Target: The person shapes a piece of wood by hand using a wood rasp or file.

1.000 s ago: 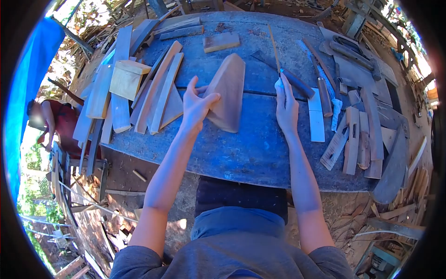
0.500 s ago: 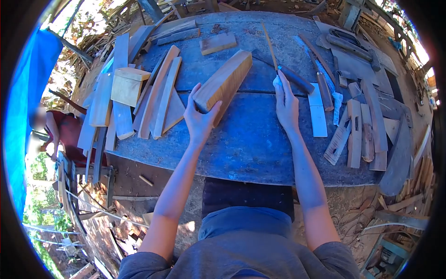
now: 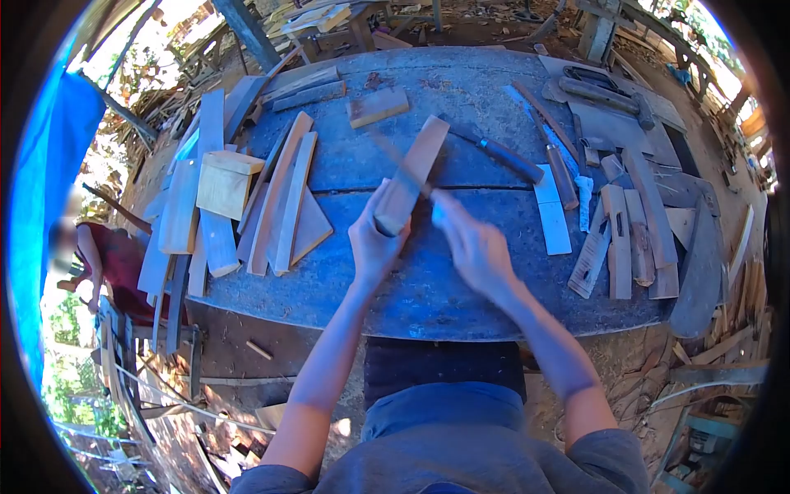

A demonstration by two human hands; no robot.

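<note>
My left hand [image 3: 376,239] is wrapped round the near end of a wooden block [image 3: 421,158], which is tilted with its far end away from me over the table. In my right hand [image 3: 473,245], blurred by motion, is a long thin file-like tool [image 3: 390,151]. Its blade slants to the upper left and crosses the top of the block. The fingers of my right hand are closed round its pale blue grip, just right of the block. Behind the block lies another tool with a dark handle [image 3: 512,160].
Curved wooden strips [image 3: 280,193] and a squared block [image 3: 226,183] lie on the blue-grey table [image 3: 444,305] to the left. On the right are a pale rectangular piece [image 3: 553,218], a handled tool [image 3: 562,177] and several wooden parts. A person in red [image 3: 119,259] is at far left.
My right hand has swung left and brought the thin tool across the block. My left hand has shifted slightly right and down, turning the block more end-on toward me.
</note>
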